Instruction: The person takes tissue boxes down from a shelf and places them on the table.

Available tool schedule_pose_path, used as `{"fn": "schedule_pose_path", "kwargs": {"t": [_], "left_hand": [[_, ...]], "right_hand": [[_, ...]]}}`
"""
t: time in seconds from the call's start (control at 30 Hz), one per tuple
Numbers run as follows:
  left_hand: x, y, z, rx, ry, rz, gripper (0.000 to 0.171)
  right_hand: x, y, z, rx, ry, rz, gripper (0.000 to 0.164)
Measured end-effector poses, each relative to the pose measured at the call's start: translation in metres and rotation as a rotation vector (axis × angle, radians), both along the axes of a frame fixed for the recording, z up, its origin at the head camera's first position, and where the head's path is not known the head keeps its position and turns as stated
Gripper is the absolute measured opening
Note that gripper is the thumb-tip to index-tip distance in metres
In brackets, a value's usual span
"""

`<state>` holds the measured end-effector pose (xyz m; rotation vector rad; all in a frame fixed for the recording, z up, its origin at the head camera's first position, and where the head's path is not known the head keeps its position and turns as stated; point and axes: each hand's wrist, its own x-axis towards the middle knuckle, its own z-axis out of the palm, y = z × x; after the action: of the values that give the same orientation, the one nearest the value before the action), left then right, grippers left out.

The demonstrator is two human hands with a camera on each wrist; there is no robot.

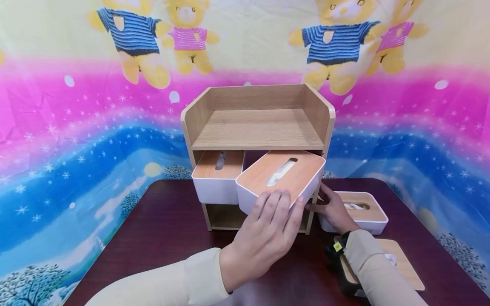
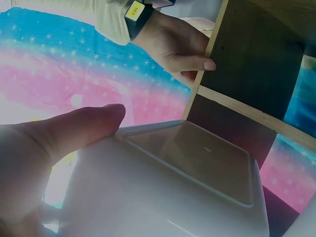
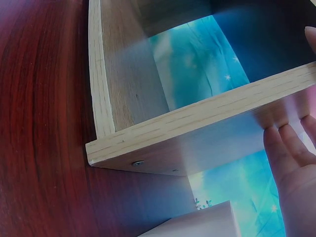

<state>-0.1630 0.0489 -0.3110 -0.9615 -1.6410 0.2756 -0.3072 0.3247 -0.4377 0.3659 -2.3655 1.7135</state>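
1. Grip: left hand (image 1: 264, 233) is holding the tilted box (image 1: 289, 182), fingers at the near lid edge (head view), thumb along its side (left wrist view).
2. Right hand (image 1: 337, 210) is pinching the right side panel of the shelf unit (image 1: 256, 129): thumb round the front edge, fingers on the outer face. Reads as bracing, my judgement.
3. Tilted box position: at the right half of the unit's middle bay, skewed. Far end is at the opening, near end out past the unit's front edge. Contact with its neighbour or the right panel: can't tell.
4. Done, as far as shows: left-bay box (image 1: 216, 190) sits straight in the left half of that bay, front end jutting past the front edge. Can't tell if it has depth to spare.
5. Not done: tilted box is neither squared up beside it nor clear of the unit. Inward or outward: can't tell. I'd call it mid-step, bay half settled.
6. Off the unit, two more on the desk (image 1: 164, 225): white-walled box (image 1: 371, 216) just right of the unit, toward the far right corner; dark-based box (image 1: 403, 255) nearer the person, toward the right edge, partly behind the right sleeve (image 1: 379, 267). Neither is gripped.
7. Lower bay mostly hidden behind tilted box and left hand; can't confirm contents.
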Motion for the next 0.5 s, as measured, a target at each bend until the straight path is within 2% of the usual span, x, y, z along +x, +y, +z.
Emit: {"fn": "schedule_pose_path", "kwargs": {"t": [0.27,0.37,0.5], "left_hand": [[-0.009,-0.011,-0.017,-0.039,-0.089,-0.042,0.042],[-0.012,-0.014,-0.020,-0.032,-0.070,-0.076,0.042],[-0.011,-0.020,-0.019,-0.029,-0.027,-0.112,0.038]], "right_hand": [[0.001,-0.001,0.000,-0.011,-0.016,0.003,0.094],[0.000,-0.001,0.000,-0.001,-0.024,-0.007,0.093],[-0.001,-0.002,0.001,0.024,-0.027,-0.022,0.089]]}}
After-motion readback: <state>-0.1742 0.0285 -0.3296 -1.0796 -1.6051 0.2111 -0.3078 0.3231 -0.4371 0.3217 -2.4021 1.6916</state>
